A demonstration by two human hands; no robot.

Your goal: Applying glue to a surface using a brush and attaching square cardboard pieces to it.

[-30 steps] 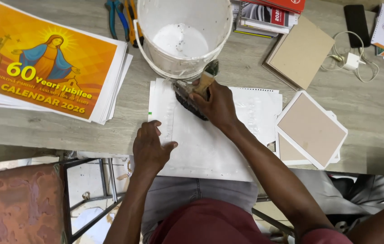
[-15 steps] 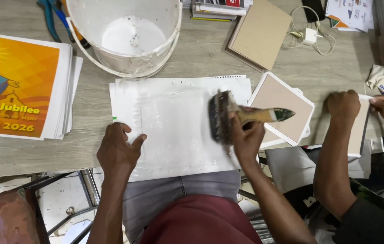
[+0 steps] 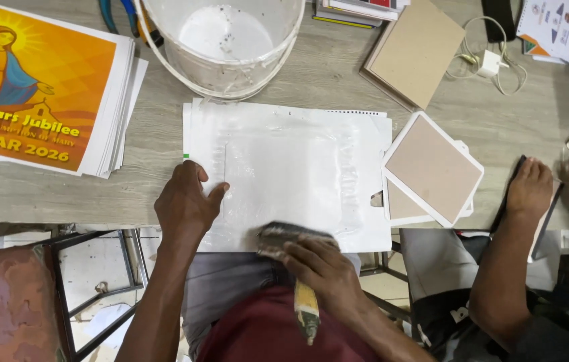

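right hand (image 3: 328,268) clamped on the brush (image 3: 291,243) at the sheet's (image 3: 291,174) near edge, handle pointing toward the body; left hand (image 3: 184,204) flat, fingers spread, pinning the sheet's left side on the counter (image 3: 338,80).

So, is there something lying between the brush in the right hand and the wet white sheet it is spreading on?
Nothing visible. The right hand holds the brush with its bristles at the near edge of the white sheet. The left hand presses the sheet's left part, off to the side of the brush.
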